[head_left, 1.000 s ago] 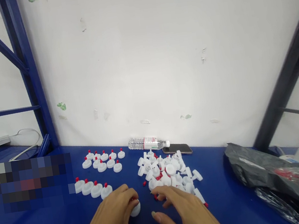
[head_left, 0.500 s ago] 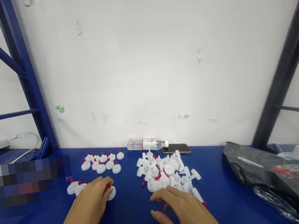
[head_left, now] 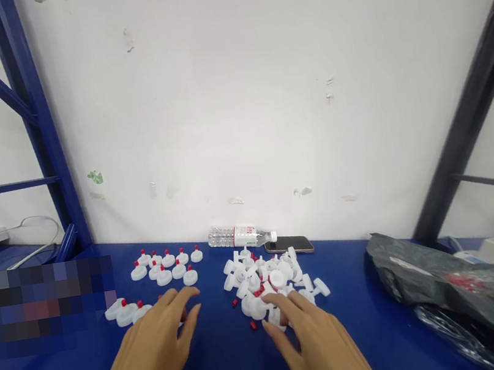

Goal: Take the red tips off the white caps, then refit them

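My left hand (head_left: 159,340) hovers over the table's left side with thumb and forefinger apart and nothing visible between them. Beside it, partly covered by the hand, is a near row of white round caps with red tips (head_left: 127,313). My right hand (head_left: 318,335) reaches into the near edge of a pile of loose white nozzle caps (head_left: 277,278). Its thumb and forefinger are apart around white pieces, close to one round cap (head_left: 257,309); its other fingertips are hidden. A small red tip (head_left: 253,325) lies just left of the right thumb.
Farther back on the left stand several red-tipped caps (head_left: 163,277) in rows. A clear plastic bottle (head_left: 245,235) and a phone (head_left: 289,245) lie by the wall. Grey plastic bags (head_left: 428,281) cover the right side. Blue posts (head_left: 40,123) rise at the left.
My left hand has let go of a red-tipped cap, and its fingers have spread. My right hand has moved forward into the pile's near edge. A loose red tip now shows there.
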Tool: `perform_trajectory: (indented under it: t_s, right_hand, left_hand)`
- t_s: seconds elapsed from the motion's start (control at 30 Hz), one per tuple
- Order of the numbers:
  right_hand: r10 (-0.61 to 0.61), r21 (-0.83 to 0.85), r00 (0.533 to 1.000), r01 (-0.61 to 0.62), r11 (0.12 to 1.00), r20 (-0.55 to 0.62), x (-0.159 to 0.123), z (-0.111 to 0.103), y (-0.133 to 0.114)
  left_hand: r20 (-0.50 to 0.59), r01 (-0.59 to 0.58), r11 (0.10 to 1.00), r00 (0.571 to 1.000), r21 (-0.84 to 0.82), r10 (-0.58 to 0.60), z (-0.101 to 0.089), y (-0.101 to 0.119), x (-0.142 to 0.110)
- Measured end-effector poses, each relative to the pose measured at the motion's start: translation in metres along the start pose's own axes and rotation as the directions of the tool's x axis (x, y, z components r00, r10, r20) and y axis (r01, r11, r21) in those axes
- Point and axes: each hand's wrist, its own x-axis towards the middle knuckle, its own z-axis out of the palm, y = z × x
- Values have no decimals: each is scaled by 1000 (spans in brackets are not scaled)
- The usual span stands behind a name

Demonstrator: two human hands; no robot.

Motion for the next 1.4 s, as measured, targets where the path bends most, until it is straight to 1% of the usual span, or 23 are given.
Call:
perform_trajectory:
  t_s: [0.07,0.17,0.27,0.33,0.47,0.6,0.73,0.83,0.93,1.03,1.13,1.23,1.3,1.4]
  right_hand:
    - [-7,-100,1000,5,995,-22,-1,4,4]
    - [-10,-202,1000,5,979,-24,-3,9,8]
    - [-20,-227,1000,17,974,-14,-4,10,8]
    - [-34,-223,999,33,974,1,-4,10,8]
    - [-40,-218,999,41,975,9,-3,9,8]
    - [-33,-219,999,31,975,-6,-3,10,6]
    - [-53,-232,999,52,971,0,-3,14,8]
    - [-76,-240,997,78,968,18,-3,16,9]
    - [-58,-230,998,63,971,27,-3,16,9]
    - [-53,-206,998,58,977,31,-2,16,8]
    - [-77,-196,997,80,977,20,-1,17,8]
    - [-91,-178,996,92,980,11,-1,16,7]
    - [-95,-143,995,93,985,-4,-1,14,5]
    - [-103,-62,993,99,993,-63,-1,10,1]
  left_hand:
    - [46,-81,995,995,-50,84,5,11,-5]
    - [131,-176,976,973,-126,192,16,28,-15]
    - [219,-236,959,939,-154,266,27,43,-24]
    - [244,-264,955,925,-135,290,33,50,-29]
    - [222,-282,956,930,-85,294,35,57,-33]
    - [284,-263,964,922,-41,264,31,60,-31]
    - [297,-265,964,920,-3,254,30,64,-29]
    - [314,-291,956,911,30,267,30,64,-26]
    - [342,-319,945,898,71,277,30,64,-24]
    - [332,-351,933,892,81,307,30,64,-23]
    - [320,-371,926,887,71,331,31,63,-23]
    - [332,-377,921,885,100,326,32,63,-23]
    - [337,-370,922,887,112,315,33,63,-23]
    - [315,-347,933,899,90,304,33,61,-24]
